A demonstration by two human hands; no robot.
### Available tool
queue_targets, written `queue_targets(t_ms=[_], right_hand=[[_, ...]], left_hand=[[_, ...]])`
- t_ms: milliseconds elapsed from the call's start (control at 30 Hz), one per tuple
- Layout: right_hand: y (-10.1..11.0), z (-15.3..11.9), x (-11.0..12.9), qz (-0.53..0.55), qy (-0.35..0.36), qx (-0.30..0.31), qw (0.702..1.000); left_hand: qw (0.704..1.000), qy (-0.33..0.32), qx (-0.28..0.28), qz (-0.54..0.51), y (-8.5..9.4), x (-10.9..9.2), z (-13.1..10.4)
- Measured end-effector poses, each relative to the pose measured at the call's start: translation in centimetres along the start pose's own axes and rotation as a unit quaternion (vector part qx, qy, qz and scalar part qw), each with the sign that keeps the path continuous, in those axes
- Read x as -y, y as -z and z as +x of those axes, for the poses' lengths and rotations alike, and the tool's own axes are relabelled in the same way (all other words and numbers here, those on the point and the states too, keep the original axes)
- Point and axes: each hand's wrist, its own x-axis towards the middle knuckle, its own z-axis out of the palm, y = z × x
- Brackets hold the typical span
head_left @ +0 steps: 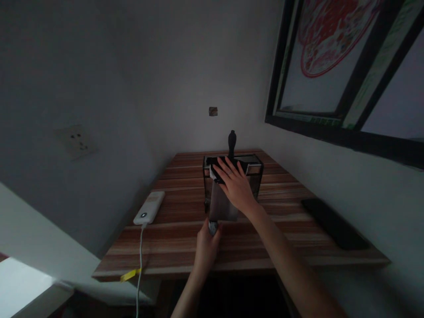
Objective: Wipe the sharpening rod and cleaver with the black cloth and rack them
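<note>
My left hand [208, 243] is closed around the handle of what looks like a cleaver, just above the front part of the table. Its broad grey blade [222, 205] points away from me. My right hand [236, 185] lies with fingers spread over the far part of the blade, on a black piece [217, 167] with a pale edge; its kind is unclear in the dim light. Directly behind the blade stands a dark-framed rack [256, 170] with see-through sides. From it a black handle [232, 140] sticks straight up.
On the striped wooden table [185, 176], a white power bank [149, 207] with a white cable [141, 251] lies at left. A dark flat phone-like slab [333, 223] lies at right. Yellow tape [130, 274] marks the front edge. Walls and a framed picture [331, 48] stand close by.
</note>
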Motion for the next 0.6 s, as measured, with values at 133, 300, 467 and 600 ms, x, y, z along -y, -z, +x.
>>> queue_targets(t_ms=[133, 300, 467, 600], right_hand=[[-0.1, 0.0, 0.1, -0.010, -0.002, 0.003, 1.000], [-0.2, -1.1, 0.8, -0.008, -0.003, 0.011, 1.000], [-0.3, -3.5, 2.2, 0.007, 0.001, 0.038, 0.999], [-0.4, -5.9, 3.5, 0.027, 0.006, 0.060, 0.998]], left_hand=[[1.000, -0.001, -0.002, -0.001, 0.0, 0.0, 0.0], [1.000, -0.004, -0.003, 0.003, 0.1, -0.1, 0.0], [1.000, 0.000, -0.004, -0.006, 0.0, -0.4, 0.1], [0.999, -0.009, 0.007, -0.038, 0.0, -0.4, 0.2]])
